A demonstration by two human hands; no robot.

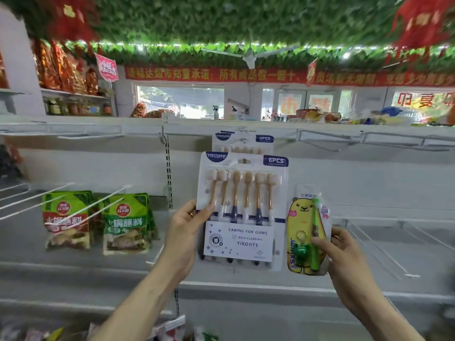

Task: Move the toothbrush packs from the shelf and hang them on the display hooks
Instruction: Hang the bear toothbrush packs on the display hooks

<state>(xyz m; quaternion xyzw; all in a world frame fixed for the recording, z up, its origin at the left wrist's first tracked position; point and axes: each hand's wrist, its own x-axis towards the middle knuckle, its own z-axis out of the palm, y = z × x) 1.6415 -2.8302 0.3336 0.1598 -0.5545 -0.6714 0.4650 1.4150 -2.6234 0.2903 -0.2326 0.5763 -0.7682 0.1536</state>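
Left hand (187, 227): clamped on the lower left edge of the six-brush pack (242, 210). The thumb lies flat across the front face and the fingers are hidden behind the pack.

Six-brush pack: a flat rectangular card with rounded corners under a clear moulded blister. It holds six brushes side by side, heads up, with tan handles and pale bristle heads. A white printed panel covers the lower third. A hang slot (243, 160) is cut at the top centre. The pack is held upright in front of the white back panel (357, 178), above the shelf (246, 286).

Second six-brush pack (242, 142): same design, directly behind and above the first, flat against the back panel. Its support cannot be told.

Right hand (344, 257): pinches the right edge of the child's brush pack (305, 232), thumb on the front, fingers behind.

Child's brush pack: a narrow, glossy clear sleeve over a yellow bear-shaped card, with one green brush inside. It is upright, tilted slightly, just beside the six-brush pack.

Fixtures: thin white wire hooks (384, 252) project from the panel at the right. Similar wire hooks (103, 203) at the left carry green foil pouches (66, 217). A slotted metal upright (169, 173) runs vertically between the bays.
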